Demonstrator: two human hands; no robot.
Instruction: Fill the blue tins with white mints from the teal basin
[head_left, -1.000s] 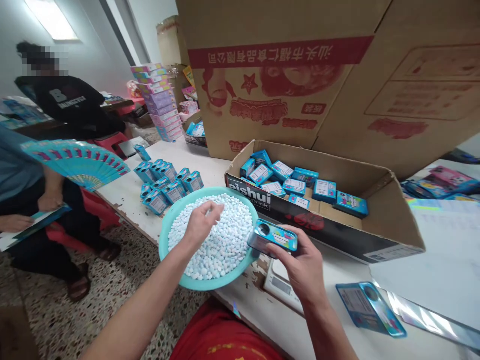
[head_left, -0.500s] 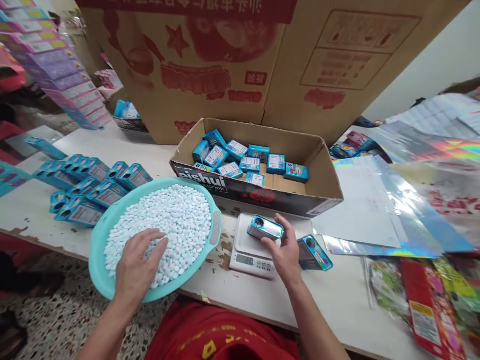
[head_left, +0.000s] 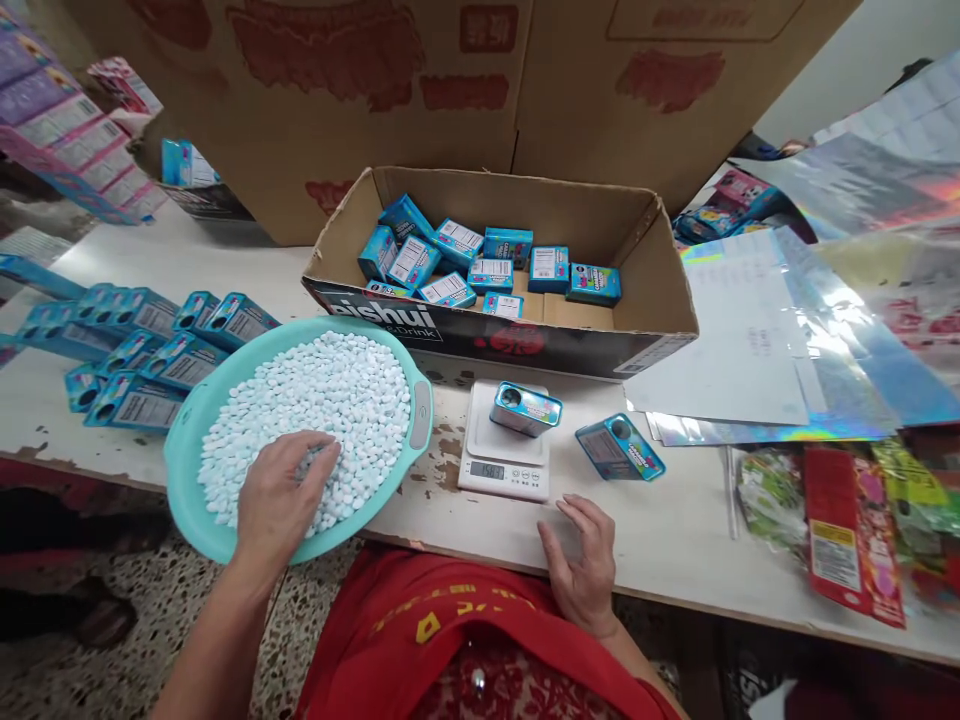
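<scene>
One view only, from the head camera, and the change in it is plain. Half a second back the right hand (head_left: 581, 560) had its fingers on the small blue tin (head_left: 526, 408) as it sat on the scale (head_left: 504, 470). Now that hand has come away toward 6 o'clock and lies palm down on the table (head_left: 675, 560), fingers loosely spread, gripping nothing, well apart from the tin. So the tin stands free on the white platform, and as I judge it the lit digits on the scale's display read the tin alone. The left hand (head_left: 281, 495) has hardly shifted. It rests in the turquoise basin (head_left: 184, 470) at 9 o'clock from the scale, fingers bent down into the heap of white tablets (head_left: 337, 385); whether it pinches any I cannot tell.

The tin's long axis runs roughly from 9 to 3 o'clock, the right end swung a touch nearer the person. Its round opening sits at the 9 o'clock end, toward the basin. A second blue tin (head_left: 619, 447) lies on the table just beside the scale at 3 o'clock, its axis nearer 11 to 5. Beyond, at 12 o'clock, an open cardboard tray (head_left: 667, 300) holds more blue boxes (head_left: 487, 265).
</scene>
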